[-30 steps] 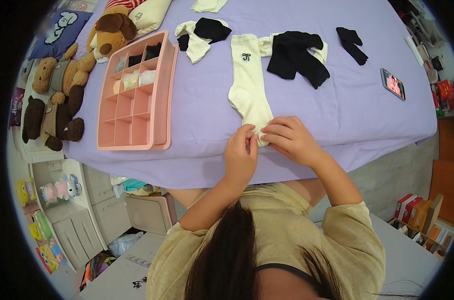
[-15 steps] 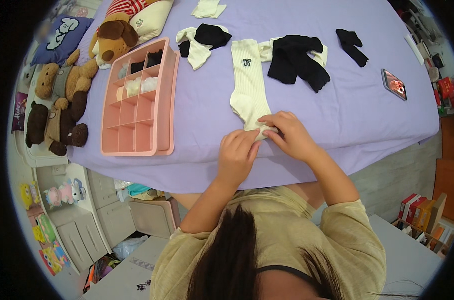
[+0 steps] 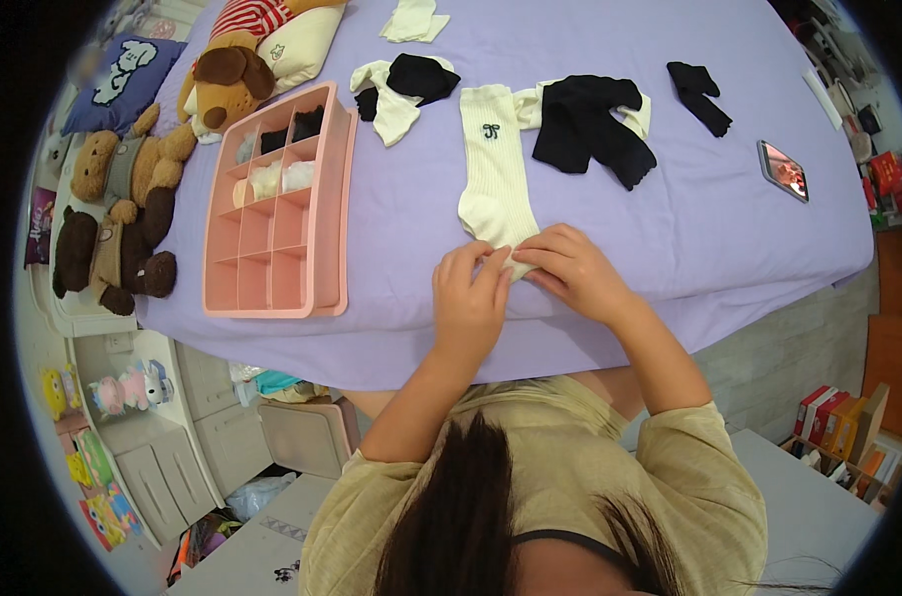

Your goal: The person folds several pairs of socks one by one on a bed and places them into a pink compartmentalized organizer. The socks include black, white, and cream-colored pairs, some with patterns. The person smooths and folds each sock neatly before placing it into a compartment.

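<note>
A long cream ribbed sock [image 3: 495, 164] with a small dark bow mark lies flat on the lavender bedsheet, its toe end toward me. My left hand [image 3: 468, 298] pinches the toe from the left side. From the right, my right hand [image 3: 567, 268] pinches the same toe, its fingertips close to those of the left. The very tip of the sock is partly hidden under my fingers. Black socks [image 3: 590, 129] lie over another cream sock just right of the flat one.
On the left stands a pink divided box [image 3: 272, 238] with rolled socks in its farther compartments. A cream-and-black sock bundle [image 3: 401, 89], white socks [image 3: 413, 20], a small black sock [image 3: 699, 97] and a phone [image 3: 784, 171] lie on the bed. Plush toys [image 3: 128, 164] line the left edge.
My hands have drawn closer together at the sock's toe, both now pinching it. The rest of the sock stays flat; the whole view has shifted slightly.
</note>
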Motion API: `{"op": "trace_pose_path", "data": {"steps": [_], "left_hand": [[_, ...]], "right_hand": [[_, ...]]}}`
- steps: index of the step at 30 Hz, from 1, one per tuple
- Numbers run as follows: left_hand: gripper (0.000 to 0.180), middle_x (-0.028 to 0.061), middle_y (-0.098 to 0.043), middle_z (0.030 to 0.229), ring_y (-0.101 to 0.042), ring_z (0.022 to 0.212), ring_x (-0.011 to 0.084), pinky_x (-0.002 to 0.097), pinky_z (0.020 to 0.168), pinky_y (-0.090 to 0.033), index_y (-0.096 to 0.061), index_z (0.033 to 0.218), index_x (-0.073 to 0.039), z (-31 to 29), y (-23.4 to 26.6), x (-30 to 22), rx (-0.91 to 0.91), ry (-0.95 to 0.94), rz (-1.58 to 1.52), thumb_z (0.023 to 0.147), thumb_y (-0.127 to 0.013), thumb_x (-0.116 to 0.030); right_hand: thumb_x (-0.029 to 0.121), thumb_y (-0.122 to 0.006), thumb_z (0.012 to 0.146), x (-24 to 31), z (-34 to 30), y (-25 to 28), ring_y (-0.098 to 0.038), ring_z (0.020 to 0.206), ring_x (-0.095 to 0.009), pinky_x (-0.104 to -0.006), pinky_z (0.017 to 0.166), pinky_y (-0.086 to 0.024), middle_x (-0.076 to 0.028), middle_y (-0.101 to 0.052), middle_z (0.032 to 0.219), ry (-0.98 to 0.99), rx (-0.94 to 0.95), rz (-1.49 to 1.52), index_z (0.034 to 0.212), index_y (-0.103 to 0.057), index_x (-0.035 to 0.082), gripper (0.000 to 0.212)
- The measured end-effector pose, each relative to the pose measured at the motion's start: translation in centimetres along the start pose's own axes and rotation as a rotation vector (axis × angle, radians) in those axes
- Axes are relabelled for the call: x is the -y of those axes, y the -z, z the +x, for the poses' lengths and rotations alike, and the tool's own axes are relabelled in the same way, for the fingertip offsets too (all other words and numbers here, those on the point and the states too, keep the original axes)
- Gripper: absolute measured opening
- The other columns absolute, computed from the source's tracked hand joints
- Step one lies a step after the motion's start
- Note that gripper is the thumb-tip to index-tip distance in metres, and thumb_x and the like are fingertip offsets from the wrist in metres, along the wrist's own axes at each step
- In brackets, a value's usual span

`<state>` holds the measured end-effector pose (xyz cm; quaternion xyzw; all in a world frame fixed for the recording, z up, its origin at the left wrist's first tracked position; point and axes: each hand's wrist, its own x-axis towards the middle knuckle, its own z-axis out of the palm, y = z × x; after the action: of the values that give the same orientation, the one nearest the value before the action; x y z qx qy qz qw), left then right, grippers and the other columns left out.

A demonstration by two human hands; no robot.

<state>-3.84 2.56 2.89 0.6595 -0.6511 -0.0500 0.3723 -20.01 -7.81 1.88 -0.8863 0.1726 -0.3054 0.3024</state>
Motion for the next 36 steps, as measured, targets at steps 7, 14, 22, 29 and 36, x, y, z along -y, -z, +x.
{"op": "trace_pose_path", "data": {"steps": [7, 14, 22, 29, 36], "left_hand": [[0.038, 0.0108, -0.063, 0.106, -0.058, 0.104, 0.0295, 0.0399, 0.089, -0.044, -0.063, 0.111, -0.002, 0.9, 0.9, 0.7, 0.103, -0.268, 0.045, 0.075, -0.074, -0.009], [0.02, 0.013, -0.065, 0.098, -0.061, 0.093, 0.0332, 0.0418, 0.083, -0.047, -0.064, 0.103, -0.001, 0.5, 0.4, 1.7, 0.076, -0.199, -0.064, 0.083, -0.066, -0.003], [0.023, 0.0138, -0.06, 0.094, -0.058, 0.086, 0.032, 0.0407, 0.075, -0.046, -0.065, 0.106, -0.001, 0.5, -1.0, 1.3, -0.008, 0.09, -0.116, 0.083, -0.065, -0.003], [0.034, 0.0113, -0.061, 0.105, -0.057, 0.1, 0.0306, 0.0425, 0.086, -0.045, -0.064, 0.11, -0.002, 1.5, 0.8, 0.7, -0.009, -0.148, -0.008, 0.077, -0.073, -0.007], [0.033, 0.0153, -0.062, 0.1, -0.06, 0.092, 0.0334, 0.0416, 0.079, -0.048, -0.061, 0.111, 0.001, 1.5, 0.4, 2.2, 0.043, -0.134, -0.048, 0.08, -0.07, -0.005]], "right_hand": [[0.007, -0.071, 0.08, 0.4, -0.2, 0.4, -0.058, 0.084, -0.03, -0.0384, 0.075, -0.049, -0.01, -0.066, 0.094, -0.127, -0.034, 0.037, 0.103, -0.067, 0.005, 0.023], [0.008, -0.07, 0.082, 1.0, -0.4, 0.7, -0.061, 0.084, -0.031, -0.0373, 0.074, -0.051, -0.012, -0.065, 0.095, -0.285, -0.021, 0.075, 0.102, -0.067, 0.004, 0.021], [0.009, -0.076, 0.073, 0.4, 0.4, 1.1, -0.057, 0.105, -0.027, -0.0396, 0.089, -0.046, -0.006, -0.065, 0.109, -0.058, -0.021, -0.086, 0.106, -0.067, 0.007, 0.034], [0.011, -0.075, 0.074, -0.3, 1.5, 1.4, -0.057, 0.105, -0.024, -0.0383, 0.087, -0.044, -0.002, -0.067, 0.102, 0.004, 0.004, -0.13, 0.107, -0.068, 0.01, 0.034], [0.016, -0.068, 0.086, -1.0, 3.2, 1.3, -0.059, 0.093, -0.027, -0.0369, 0.087, -0.042, -0.006, -0.066, 0.095, -0.134, 0.112, -0.048, 0.105, -0.067, 0.009, 0.021]]}}
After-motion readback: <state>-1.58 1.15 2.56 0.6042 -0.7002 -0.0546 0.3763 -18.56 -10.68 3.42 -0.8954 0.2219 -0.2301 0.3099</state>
